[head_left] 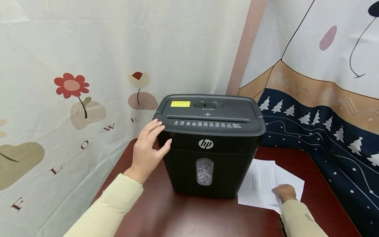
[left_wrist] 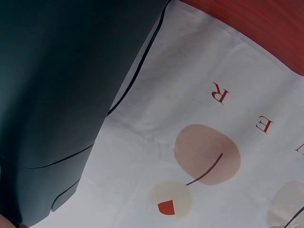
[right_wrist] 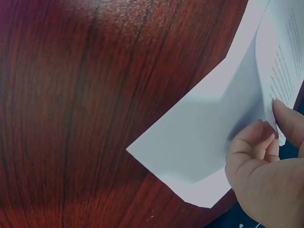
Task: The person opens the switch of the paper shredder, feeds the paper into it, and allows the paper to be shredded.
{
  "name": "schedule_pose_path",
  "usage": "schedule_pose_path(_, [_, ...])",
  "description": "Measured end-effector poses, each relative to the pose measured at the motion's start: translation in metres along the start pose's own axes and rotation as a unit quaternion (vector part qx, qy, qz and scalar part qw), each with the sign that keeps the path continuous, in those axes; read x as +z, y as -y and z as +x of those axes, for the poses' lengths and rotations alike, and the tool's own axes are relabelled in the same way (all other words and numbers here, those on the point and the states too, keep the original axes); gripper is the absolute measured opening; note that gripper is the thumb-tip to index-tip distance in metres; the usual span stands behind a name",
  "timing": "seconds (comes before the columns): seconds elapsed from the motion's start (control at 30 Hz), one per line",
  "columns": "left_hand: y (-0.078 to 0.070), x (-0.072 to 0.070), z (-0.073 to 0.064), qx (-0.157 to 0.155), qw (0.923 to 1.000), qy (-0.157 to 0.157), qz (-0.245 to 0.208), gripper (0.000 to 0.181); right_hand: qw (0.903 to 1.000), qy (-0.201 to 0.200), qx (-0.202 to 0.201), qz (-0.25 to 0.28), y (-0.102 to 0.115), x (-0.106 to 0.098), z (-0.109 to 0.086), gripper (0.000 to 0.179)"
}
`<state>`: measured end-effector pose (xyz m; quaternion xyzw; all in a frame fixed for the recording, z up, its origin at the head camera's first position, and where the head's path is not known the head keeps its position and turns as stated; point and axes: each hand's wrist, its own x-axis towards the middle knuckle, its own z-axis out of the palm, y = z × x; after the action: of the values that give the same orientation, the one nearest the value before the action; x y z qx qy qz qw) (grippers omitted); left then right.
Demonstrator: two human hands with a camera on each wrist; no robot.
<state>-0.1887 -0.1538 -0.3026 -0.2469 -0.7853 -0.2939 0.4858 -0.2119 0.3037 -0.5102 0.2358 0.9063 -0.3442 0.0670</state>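
Note:
A black paper shredder (head_left: 183, 164) with an HP logo stands upright on the table. Its front window (head_left: 204, 172) shows shredded paper inside. My left hand (head_left: 144, 148) rests with relaxed fingers at the left edge of the shredder's lid, thumb near the front face. Most of that hand is out of the left wrist view, where the shredder's side (left_wrist: 61, 95) fills the left. To the right of the shredder, my right hand (head_left: 285, 192) pinches a printed sheet (right_wrist: 283, 52) between thumb and fingers. That sheet's near edge is lifted above other white paper (right_wrist: 190, 137) on the table.
The dark red wooden table (head_left: 189, 217) extends around the shredder. A pale printed curtain (head_left: 103, 49) hangs behind and to the left, and a navy patterned cloth (head_left: 314, 138) hangs on the right. A black cord (left_wrist: 140, 71) runs by the shredder's side.

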Motion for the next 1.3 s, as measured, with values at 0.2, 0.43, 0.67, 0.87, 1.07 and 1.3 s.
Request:
schedule_pose_path(0.2, [0.0,-0.001,0.001,0.003,1.0,0.003,0.005,0.039,0.9977,-0.013,0.025,0.061,0.001,-0.001,-0.005,0.046])
schedule_pose_path(0.43, [0.0,-0.002,0.0,0.014,0.9996,0.013,0.021,0.039,0.991,-0.022,0.041,0.126,0.0,0.0,-0.01,0.048])
schedule_pose_path(0.67, [-0.001,-0.004,0.001,0.018,0.9988,0.023,0.038,0.039,0.987,-0.028,0.028,0.156,-0.006,-0.003,-0.013,0.048])
schedule_pose_path(0.87, [0.0,-0.005,0.001,0.019,0.9986,0.025,0.043,0.038,0.9818,-0.046,0.008,0.184,-0.005,-0.008,-0.015,0.045])
schedule_pose_path(1.07, [0.0,-0.006,0.002,0.022,0.9986,0.025,0.04,0.039,0.981,-0.053,-0.02,0.186,-0.005,-0.019,-0.019,0.045])
schedule_pose_path(1.3, [0.0,-0.006,0.003,0.025,0.9984,0.028,0.042,0.038,0.9794,-0.072,-0.034,0.186,-0.009,-0.03,-0.014,0.044])
